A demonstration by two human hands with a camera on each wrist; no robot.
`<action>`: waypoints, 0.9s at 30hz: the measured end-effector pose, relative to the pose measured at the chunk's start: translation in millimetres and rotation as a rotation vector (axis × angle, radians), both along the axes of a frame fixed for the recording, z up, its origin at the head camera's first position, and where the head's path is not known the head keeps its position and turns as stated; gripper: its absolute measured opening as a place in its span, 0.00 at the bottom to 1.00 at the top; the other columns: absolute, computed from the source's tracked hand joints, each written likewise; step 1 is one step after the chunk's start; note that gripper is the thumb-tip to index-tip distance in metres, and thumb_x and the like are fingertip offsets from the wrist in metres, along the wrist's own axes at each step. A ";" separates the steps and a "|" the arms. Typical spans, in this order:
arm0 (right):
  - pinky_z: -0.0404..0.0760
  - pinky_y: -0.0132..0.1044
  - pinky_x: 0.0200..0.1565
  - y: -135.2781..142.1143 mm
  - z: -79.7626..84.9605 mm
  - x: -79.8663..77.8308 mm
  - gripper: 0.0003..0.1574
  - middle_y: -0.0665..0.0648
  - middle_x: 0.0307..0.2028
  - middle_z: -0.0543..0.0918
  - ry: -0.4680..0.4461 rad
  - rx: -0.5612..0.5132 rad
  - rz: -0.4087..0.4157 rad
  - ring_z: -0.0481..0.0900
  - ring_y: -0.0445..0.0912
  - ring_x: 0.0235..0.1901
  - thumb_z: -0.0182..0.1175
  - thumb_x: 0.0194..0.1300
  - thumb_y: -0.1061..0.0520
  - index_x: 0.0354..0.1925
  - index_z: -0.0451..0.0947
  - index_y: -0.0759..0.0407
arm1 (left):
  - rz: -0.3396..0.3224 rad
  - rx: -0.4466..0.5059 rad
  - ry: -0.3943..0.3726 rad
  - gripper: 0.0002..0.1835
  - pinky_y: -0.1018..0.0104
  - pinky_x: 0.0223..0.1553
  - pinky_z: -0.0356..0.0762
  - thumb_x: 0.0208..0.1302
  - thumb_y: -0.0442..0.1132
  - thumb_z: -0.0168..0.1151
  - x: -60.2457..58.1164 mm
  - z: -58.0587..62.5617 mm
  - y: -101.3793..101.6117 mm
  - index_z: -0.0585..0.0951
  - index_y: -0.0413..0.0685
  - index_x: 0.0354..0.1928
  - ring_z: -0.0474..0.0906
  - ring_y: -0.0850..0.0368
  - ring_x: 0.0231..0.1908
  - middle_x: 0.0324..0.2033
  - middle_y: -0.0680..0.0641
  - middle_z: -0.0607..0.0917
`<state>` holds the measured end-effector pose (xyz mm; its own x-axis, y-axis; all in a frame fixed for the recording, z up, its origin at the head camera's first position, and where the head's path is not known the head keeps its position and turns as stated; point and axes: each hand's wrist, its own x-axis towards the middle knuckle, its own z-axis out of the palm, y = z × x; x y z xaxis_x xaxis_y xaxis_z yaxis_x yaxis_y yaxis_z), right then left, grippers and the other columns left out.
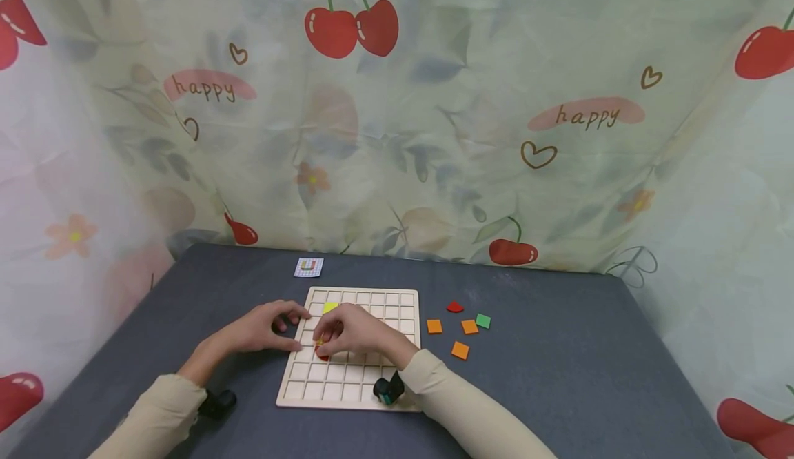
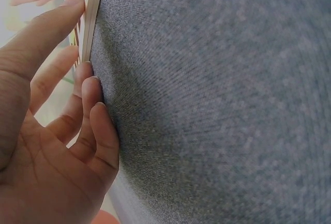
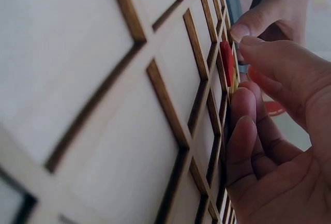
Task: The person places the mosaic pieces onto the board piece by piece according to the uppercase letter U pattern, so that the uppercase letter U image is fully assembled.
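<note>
Your widest free room is the right side of the table (image 1: 577, 369), past the orange tiles (image 1: 460, 350), green tile (image 1: 483, 321) and red wedge (image 1: 455, 307), which lie spread beside the board (image 1: 333, 392) with gaps between them. At the board, your left hand (image 1: 263, 329) blocks part of the left edge, your right hand (image 1: 360, 331) covers the middle, and your right sleeve (image 1: 474, 404) bars the near right corner. Between your arms you can reach the near left cells; beyond the far edge, the card (image 1: 308, 267) and curtain (image 1: 422, 135) bound a shallow strip.
</note>
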<state>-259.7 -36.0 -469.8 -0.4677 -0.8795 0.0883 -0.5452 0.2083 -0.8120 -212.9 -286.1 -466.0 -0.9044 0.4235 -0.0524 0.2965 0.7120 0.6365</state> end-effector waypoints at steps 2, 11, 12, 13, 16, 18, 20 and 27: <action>0.78 0.31 0.38 2.4 -0.4 -1.6 0.08 0.47 0.29 0.83 -0.018 -0.012 0.001 0.81 0.39 0.31 0.72 0.63 0.63 0.42 0.86 0.62 | -0.001 0.000 0.003 0.29 0.55 0.44 0.74 0.59 0.49 0.77 0.1 0.1 0.0 0.80 0.46 0.59 0.74 0.52 0.41 0.44 0.49 0.77; 0.80 0.34 0.42 28.8 8.6 -10.4 0.11 0.52 0.35 0.84 -0.059 -0.066 0.001 0.81 0.44 0.35 0.69 0.65 0.65 0.46 0.85 0.67 | 0.021 -0.016 -0.011 0.30 0.54 0.44 0.73 0.58 0.50 0.78 -0.8 -0.5 1.1 0.80 0.48 0.59 0.73 0.51 0.42 0.44 0.49 0.76; 0.80 0.34 0.41 32.5 9.4 -12.0 0.11 0.52 0.35 0.84 -0.065 -0.074 0.000 0.81 0.44 0.35 0.69 0.65 0.65 0.46 0.85 0.68 | 0.025 -0.018 -0.015 0.30 0.54 0.44 0.72 0.58 0.50 0.78 -0.8 -0.4 1.1 0.80 0.48 0.59 0.73 0.51 0.42 0.44 0.49 0.76; 0.80 0.35 0.40 36.6 10.2 -13.4 0.11 0.52 0.34 0.84 -0.070 -0.076 -0.007 0.82 0.45 0.35 0.69 0.65 0.64 0.46 0.85 0.68 | 0.031 -0.020 -0.023 0.30 0.54 0.45 0.72 0.58 0.50 0.78 -0.8 -0.4 1.1 0.80 0.49 0.59 0.73 0.51 0.42 0.44 0.49 0.76; 0.80 0.35 0.37 48.9 10.9 -18.3 0.13 0.53 0.34 0.84 -0.078 -0.085 -0.028 0.82 0.47 0.35 0.70 0.66 0.63 0.47 0.85 0.69 | 0.031 -0.023 -0.031 0.29 0.53 0.45 0.72 0.58 0.49 0.78 -1.0 -0.5 1.1 0.80 0.48 0.60 0.73 0.51 0.42 0.44 0.49 0.76; 0.80 0.36 0.38 57.3 10.9 -21.2 0.13 0.54 0.35 0.84 -0.072 -0.091 -0.037 0.82 0.49 0.35 0.70 0.66 0.63 0.47 0.85 0.68 | 0.029 -0.021 -0.030 0.29 0.54 0.45 0.72 0.59 0.49 0.77 -0.9 -0.8 1.0 0.80 0.48 0.59 0.73 0.51 0.42 0.44 0.49 0.76; 0.80 0.37 0.40 65.5 10.5 -23.8 0.13 0.55 0.36 0.85 -0.056 -0.093 -0.045 0.82 0.50 0.36 0.70 0.66 0.63 0.47 0.85 0.69 | 0.026 -0.021 -0.025 0.29 0.54 0.44 0.72 0.59 0.49 0.77 -0.8 -1.0 0.9 0.80 0.48 0.59 0.73 0.52 0.42 0.44 0.49 0.76; 0.81 0.39 0.44 90.0 12.0 -27.8 0.14 0.54 0.40 0.86 -0.061 -0.092 -0.075 0.83 0.53 0.39 0.69 0.67 0.61 0.48 0.85 0.68 | 0.020 -0.019 -0.008 0.29 0.56 0.43 0.72 0.59 0.49 0.77 -0.8 -0.8 1.1 0.80 0.47 0.59 0.73 0.52 0.41 0.44 0.49 0.76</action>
<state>-287.4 54.0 -457.7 -0.5392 -0.8310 0.1367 -0.4802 0.1699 -0.8606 -213.8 -285.0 -466.9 -0.9122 0.4042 -0.0672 0.2772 0.7295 0.6254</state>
